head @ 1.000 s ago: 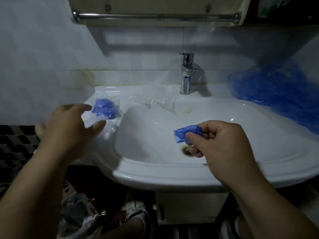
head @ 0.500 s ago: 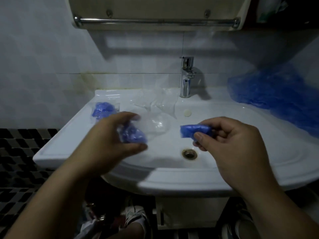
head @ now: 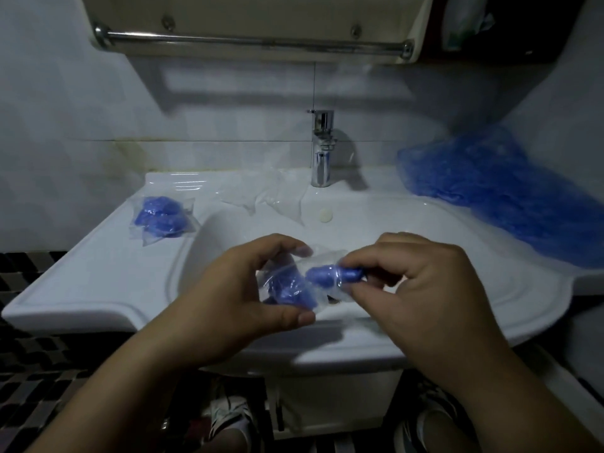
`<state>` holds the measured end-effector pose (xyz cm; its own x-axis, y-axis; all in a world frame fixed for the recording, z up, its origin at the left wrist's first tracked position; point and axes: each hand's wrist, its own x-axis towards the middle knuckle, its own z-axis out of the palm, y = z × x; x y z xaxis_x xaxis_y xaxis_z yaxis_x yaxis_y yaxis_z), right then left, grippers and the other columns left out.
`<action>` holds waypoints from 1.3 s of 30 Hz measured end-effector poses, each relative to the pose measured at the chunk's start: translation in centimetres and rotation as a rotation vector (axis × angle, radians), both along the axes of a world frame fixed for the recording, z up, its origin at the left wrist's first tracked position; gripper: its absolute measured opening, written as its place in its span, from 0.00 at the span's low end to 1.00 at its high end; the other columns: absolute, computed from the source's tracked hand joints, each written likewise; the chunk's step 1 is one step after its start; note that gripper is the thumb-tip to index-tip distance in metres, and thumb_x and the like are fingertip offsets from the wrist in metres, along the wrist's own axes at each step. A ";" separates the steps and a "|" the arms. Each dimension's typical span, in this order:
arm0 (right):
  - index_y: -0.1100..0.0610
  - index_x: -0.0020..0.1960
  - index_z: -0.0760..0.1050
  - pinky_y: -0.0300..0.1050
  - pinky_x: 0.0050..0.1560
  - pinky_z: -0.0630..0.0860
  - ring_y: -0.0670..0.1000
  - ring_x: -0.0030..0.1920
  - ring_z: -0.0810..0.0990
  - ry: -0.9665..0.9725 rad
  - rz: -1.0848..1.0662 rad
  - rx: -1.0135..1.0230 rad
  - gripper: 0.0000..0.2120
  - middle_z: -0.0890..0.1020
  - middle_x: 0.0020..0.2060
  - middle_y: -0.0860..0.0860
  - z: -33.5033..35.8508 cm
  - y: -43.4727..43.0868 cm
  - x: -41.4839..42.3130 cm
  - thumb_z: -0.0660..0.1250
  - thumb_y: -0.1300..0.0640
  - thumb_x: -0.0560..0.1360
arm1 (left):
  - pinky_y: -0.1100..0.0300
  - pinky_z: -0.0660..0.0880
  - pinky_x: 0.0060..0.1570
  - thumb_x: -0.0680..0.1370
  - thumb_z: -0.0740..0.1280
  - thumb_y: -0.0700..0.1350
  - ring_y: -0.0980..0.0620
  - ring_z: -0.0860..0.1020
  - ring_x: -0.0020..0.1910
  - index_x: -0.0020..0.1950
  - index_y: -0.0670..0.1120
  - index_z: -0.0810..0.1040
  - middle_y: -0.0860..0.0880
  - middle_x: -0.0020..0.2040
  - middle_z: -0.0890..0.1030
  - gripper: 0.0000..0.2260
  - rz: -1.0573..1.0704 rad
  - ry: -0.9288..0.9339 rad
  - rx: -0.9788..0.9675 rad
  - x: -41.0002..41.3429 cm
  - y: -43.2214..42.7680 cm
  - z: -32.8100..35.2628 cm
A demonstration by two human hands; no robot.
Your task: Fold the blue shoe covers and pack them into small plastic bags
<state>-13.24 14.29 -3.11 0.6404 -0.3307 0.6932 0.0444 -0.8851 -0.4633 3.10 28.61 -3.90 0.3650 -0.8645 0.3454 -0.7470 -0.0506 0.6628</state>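
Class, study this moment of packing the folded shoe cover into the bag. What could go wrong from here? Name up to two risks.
1. The right hand pinches the folded shoe cover only partway into the small plastic bag held by the left hand; it may unroll or snag at the mouth.
2. Both are held above the sink basin, so a slip would likely drop them into it.

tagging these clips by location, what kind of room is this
Most likely a home bathroom, used here as a makeshift packing spot. The signs are a white ceramic washbasin with a chrome faucet, a tiled wall behind it, and a metal towel bar mounted above.
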 end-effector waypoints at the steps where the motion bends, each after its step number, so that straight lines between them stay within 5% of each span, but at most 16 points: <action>1: 0.48 0.46 0.85 0.36 0.39 0.73 0.45 0.39 0.78 -0.005 -0.018 -0.006 0.08 0.80 0.34 0.40 -0.1 0.3 0.1 0.74 0.56 0.66 | 0.67 0.73 0.58 0.62 0.79 0.57 0.60 0.78 0.57 0.60 0.58 0.76 0.58 0.55 0.81 0.28 -0.001 -0.013 -0.003 -0.1 -0.1 0.0; 6: 0.48 0.51 0.84 0.34 0.43 0.72 0.42 0.42 0.76 0.082 -0.081 -0.080 0.12 0.81 0.37 0.40 -0.5 0.6 0.2 0.71 0.54 0.67 | 0.58 0.76 0.57 0.62 0.76 0.59 0.60 0.79 0.55 0.60 0.57 0.76 0.57 0.54 0.81 0.28 0.026 -0.006 -0.027 -0.6 -0.2 0.0; 11: 0.48 0.43 0.84 0.46 0.35 0.77 0.45 0.38 0.77 0.093 -0.177 -0.104 0.07 0.81 0.35 0.43 -0.5 1.0 0.5 0.77 0.57 0.66 | 0.57 0.76 0.55 0.66 0.76 0.57 0.58 0.79 0.55 0.59 0.56 0.76 0.57 0.54 0.81 0.24 -0.042 -0.009 -0.023 -1.7 -0.4 0.3; 14: 0.47 0.51 0.84 0.44 0.45 0.77 0.42 0.47 0.76 0.171 -0.035 -0.075 0.12 0.81 0.41 0.39 -0.2 1.4 0.5 0.71 0.59 0.70 | 0.53 0.76 0.54 0.68 0.76 0.52 0.56 0.80 0.54 0.58 0.54 0.77 0.57 0.53 0.81 0.20 -0.071 -0.020 -0.038 -1.9 -0.7 0.3; 19: 0.34 0.66 0.68 0.48 0.67 0.66 0.42 0.63 0.66 0.506 0.120 -0.045 0.38 0.71 0.57 0.33 -0.2 1.5 -0.2 0.56 0.66 0.64 | 0.52 0.77 0.53 0.70 0.75 0.49 0.54 0.81 0.53 0.58 0.54 0.78 0.56 0.53 0.82 0.17 -0.075 0.011 -0.055 -1.6 -0.7 0.0; 24: 0.32 0.61 0.64 0.40 0.55 0.67 0.45 0.54 0.62 0.513 0.010 -0.146 0.30 0.61 0.47 0.38 0.0 2.5 0.0 0.59 0.59 0.66 | 0.56 0.77 0.51 0.70 0.72 0.54 0.57 0.80 0.53 0.61 0.56 0.78 0.58 0.53 0.81 0.19 -0.036 -0.126 -0.129 -2.0 -1.2 -0.1; 30: 0.39 0.56 0.79 0.31 0.49 0.67 0.42 0.54 0.65 0.309 -0.080 -0.047 0.26 0.65 0.46 0.40 0.5 1.9 -0.1 0.66 0.69 0.70 | 0.61 0.77 0.51 0.67 0.67 0.66 0.61 0.78 0.54 0.61 0.59 0.76 0.60 0.54 0.79 0.25 0.038 -0.170 -0.185 -1.7 -0.7 0.2; 35: 0.35 0.61 0.69 0.39 0.51 0.69 0.45 0.52 0.63 0.510 -0.039 -0.152 0.31 0.60 0.45 0.41 -0.2 2.7 0.8 0.63 0.67 0.70 | 0.56 0.77 0.44 0.68 0.68 0.62 0.58 0.79 0.47 0.57 0.58 0.77 0.58 0.49 0.79 0.20 0.053 -0.326 -0.151 -1.7 -1.0 0.4; 39: 0.35 0.64 0.73 0.29 0.53 0.66 0.39 0.52 0.69 0.371 -0.013 0.044 0.28 0.66 0.48 0.39 -0.1 2.1 0.4 0.65 0.64 0.73 | 0.52 0.77 0.43 0.68 0.70 0.59 0.54 0.77 0.41 0.57 0.59 0.77 0.55 0.48 0.78 0.18 0.251 -0.451 -0.062 0.9 0.5 0.8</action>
<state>-12.80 16.39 -3.17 0.8411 -0.3647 0.3995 -0.1450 -0.8635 -0.4831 4.00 29.10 -3.12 0.3619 -0.7423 0.5639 -0.9289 -0.2362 0.2852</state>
